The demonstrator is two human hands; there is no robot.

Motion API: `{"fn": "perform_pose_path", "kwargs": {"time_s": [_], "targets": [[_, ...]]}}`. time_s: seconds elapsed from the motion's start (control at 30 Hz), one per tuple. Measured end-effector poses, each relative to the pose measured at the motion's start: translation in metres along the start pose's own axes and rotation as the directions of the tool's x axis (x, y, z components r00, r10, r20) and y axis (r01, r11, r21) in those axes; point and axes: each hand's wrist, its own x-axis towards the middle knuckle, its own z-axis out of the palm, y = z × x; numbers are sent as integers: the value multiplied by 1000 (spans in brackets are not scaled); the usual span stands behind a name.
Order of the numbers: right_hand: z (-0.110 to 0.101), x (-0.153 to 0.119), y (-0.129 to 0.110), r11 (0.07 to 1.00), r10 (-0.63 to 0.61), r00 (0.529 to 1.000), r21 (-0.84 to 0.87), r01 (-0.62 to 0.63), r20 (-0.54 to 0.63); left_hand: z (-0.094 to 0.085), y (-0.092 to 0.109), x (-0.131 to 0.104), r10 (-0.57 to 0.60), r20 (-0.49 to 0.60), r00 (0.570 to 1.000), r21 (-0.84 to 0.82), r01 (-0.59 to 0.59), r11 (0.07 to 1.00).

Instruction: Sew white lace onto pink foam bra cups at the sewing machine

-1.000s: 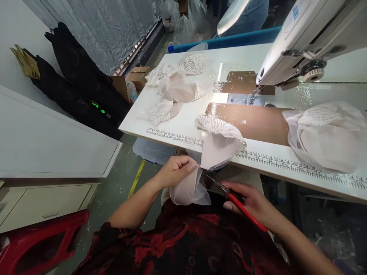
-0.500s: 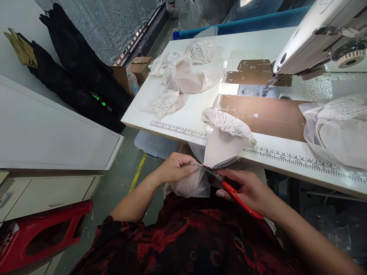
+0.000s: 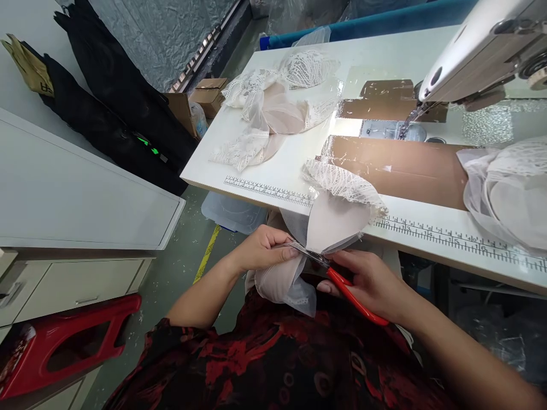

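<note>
In front of my body, my left hand is closed, pinching the edge of a cream lace-and-mesh bra cup that hangs below its fingers. A second cup, beige with a white lace border, joins it at the pinch and rests over the table's front edge. My right hand is wrapped around red-handled scissors. Their metal blades point left and lie against the fabric where the two cups meet, close to my left fingertips. Whether the blades are apart is too fine to make out.
More lace cups lie on the white table at the left, with another pile at the right. A sewing machine overhangs the back right, near brown cardboard. A red stool stands at lower left.
The lower cup hangs a little lower and has spread out beneath my left hand. Both hands keep nearly the same hold, and the view has shifted slightly.
</note>
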Motion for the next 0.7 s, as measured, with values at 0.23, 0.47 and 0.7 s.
{"fn": "perform_pose_path", "kwargs": {"time_s": [0.23,0.47,0.7], "targets": [[6,-2,15,991,-90,994,-99,84,-55,2,0,0,-28,-7,1000,58,28,998],[10,-7,22,982,-144,984,-137,129,-106,1,-13,-10,252,-88,964,430,-191,882],[20,-20,30,966,-255,943,-5,260,-213,12,-43,10,781,93,618,900,-387,199]]}}
